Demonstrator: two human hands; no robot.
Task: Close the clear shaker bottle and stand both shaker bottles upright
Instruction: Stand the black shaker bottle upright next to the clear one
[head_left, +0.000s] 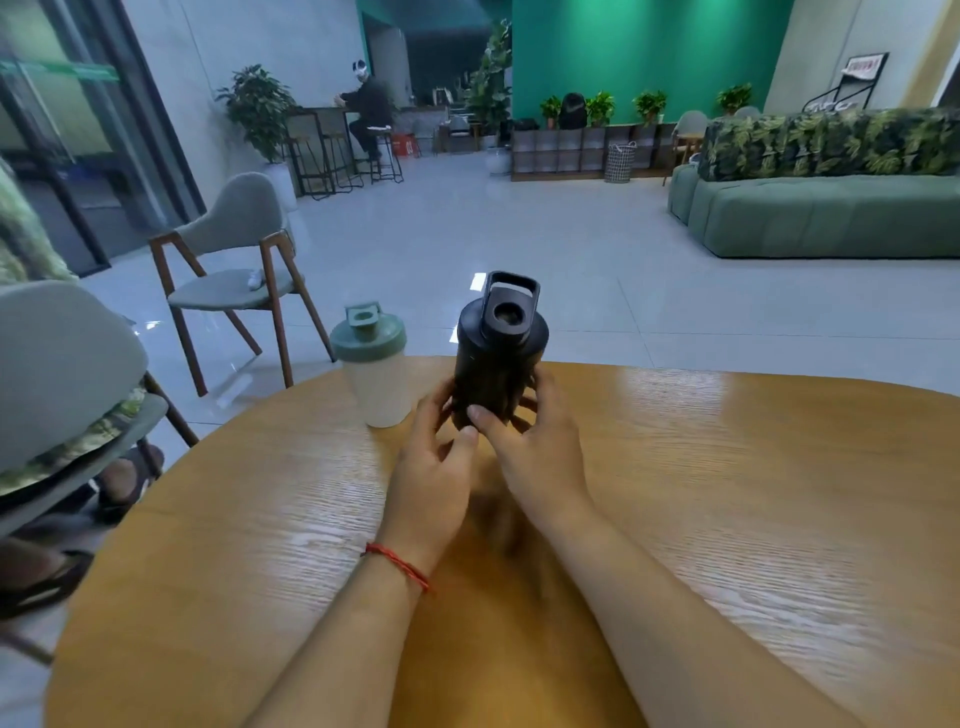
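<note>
A black shaker bottle (496, 358) is upright near the far edge of the round wooden table (727, 493), its black lid on and the carry loop raised. My left hand (434, 467) and my right hand (530, 447) wrap its lower half from either side. Whether its base touches the table is hidden by my fingers. Just to its left stands the clear shaker bottle (379, 387), upright on the table, with a sage-green lid (368, 335) on top and its flip cap up. Neither hand touches the clear bottle.
The table's far edge runs right behind both bottles. A grey chair (244, 260) with wooden legs stands on the tiled floor beyond, another grey chair (62, 384) at my left. A green sofa (810, 213) is far right. A person sits at a distant counter.
</note>
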